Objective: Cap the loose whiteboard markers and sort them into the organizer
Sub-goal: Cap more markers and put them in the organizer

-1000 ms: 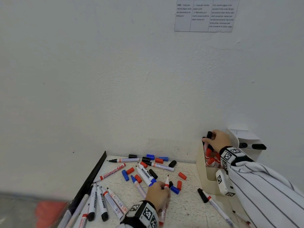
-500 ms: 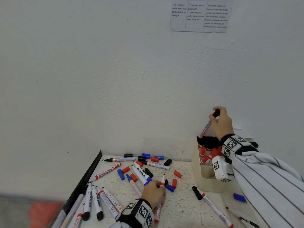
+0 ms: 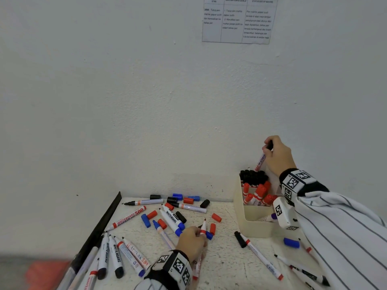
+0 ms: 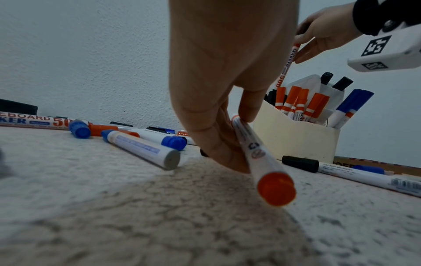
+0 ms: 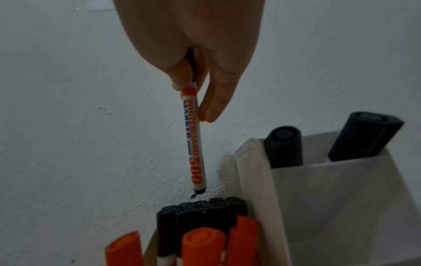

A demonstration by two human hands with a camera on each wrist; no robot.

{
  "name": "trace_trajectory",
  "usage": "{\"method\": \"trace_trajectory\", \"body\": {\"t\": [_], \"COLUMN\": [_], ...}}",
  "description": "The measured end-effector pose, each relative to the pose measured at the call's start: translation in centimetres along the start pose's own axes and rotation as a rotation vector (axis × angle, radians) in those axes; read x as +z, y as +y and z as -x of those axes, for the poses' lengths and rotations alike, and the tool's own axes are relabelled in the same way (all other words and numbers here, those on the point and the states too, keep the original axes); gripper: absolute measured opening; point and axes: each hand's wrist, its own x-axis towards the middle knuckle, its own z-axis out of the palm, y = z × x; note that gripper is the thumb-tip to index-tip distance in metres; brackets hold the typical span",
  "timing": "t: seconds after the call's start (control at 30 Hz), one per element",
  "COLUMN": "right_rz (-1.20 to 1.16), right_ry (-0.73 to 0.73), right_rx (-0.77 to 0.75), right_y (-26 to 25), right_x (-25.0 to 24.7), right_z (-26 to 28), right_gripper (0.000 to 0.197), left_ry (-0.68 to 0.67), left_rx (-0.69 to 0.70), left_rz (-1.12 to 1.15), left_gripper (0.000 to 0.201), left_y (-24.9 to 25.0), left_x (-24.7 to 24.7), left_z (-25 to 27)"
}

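Nearest the person, the left hand point(image 3: 191, 240) rests low on the table point(image 3: 226, 266), fingers curled round an uncapped red marker point(image 4: 255, 149) that slants up off the surface, its red tip point(image 3: 204, 223) pointing toward the wall. Loose markers point(image 3: 129, 219) and caps point(image 3: 216, 217) lie scattered around and beyond that hand. Farther right stands the cream organizer point(image 3: 254, 226), with red-capped markers point(image 3: 260, 190) in the middle and black-capped ones point(image 3: 252, 174) at the back. Above those black caps, the right hand point(image 3: 278, 155) pinches a capped black-ink marker point(image 5: 193, 142) by its top, hanging it nearly upright, its lower end just over the packed black caps, not touching them.
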Motion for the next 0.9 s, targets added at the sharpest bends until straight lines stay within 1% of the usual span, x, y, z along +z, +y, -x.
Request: {"method": "trace_trajectory", "body": {"t": [0.07, 0.13, 0.23, 0.33, 0.4, 0.47, 0.57, 0.67, 0.77, 0.9], "right_rz": [0.024, -0.009, -0.064, 0.033, 0.132, 0.167, 0.100, 0.032, 0.051, 0.087], "right_ry": [-0.041, -0.058, -0.010, 0.030, -0.008, -0.041, -0.046, -0.036, 0.010, -0.019], "right_rx": [0.011, 0.018, 0.010, 0.000, 0.006, 0.009, 0.014, 0.003, -0.007, 0.006], "right_y": [0.3, 0.3, 0.2, 0.3, 0.5, 0.7, 0.6, 0.4, 0.9, 1.5], "right_x": [-0.1, -0.2, -0.5, -0.7, -0.6, -0.5, -0.4, -0.7, -1.0, -0.8], "right_z": [0.1, 0.2, 0.1, 0.0, 0.0, 0.2, 0.2, -0.1, -0.2, 0.0], "right_gripper": [0.015, 0.016, 0.017, 0.019, 0.021, 0.021, 0.017, 0.017, 0.017, 0.018], "left_ry": [-0.004, -0.014, -0.025, -0.024, -0.021, -0.016, -0.011, -0.015, -0.016, -0.030], "left_rx": [-0.011, -0.020, -0.026, -0.027, -0.027, -0.026, -0.016, -0.007, -0.011, -0.026], "left_rz": [0.004, 0.012, 0.021, 0.030, 0.033, 0.031, 0.025, 0.003, -0.006, -0.003], "left_gripper": [0.024, 0.024, 0.022, 0.021, 0.020, 0.019, 0.020, 0.023, 0.025, 0.028], "left_y": [0.0, 0.0, 0.1, 0.2, 0.2, 0.2, 0.2, 0.1, 0.0, 0.0], "left_x": [-0.1, -0.1, -0.2, -0.2, -0.2, -0.2, -0.2, -0.1, -0.1, -0.1], "left_z": [0.1, 0.1, 0.2, 0.1, 0.1, 0.1, 0.0, -0.1, -0.1, -0.3]}}
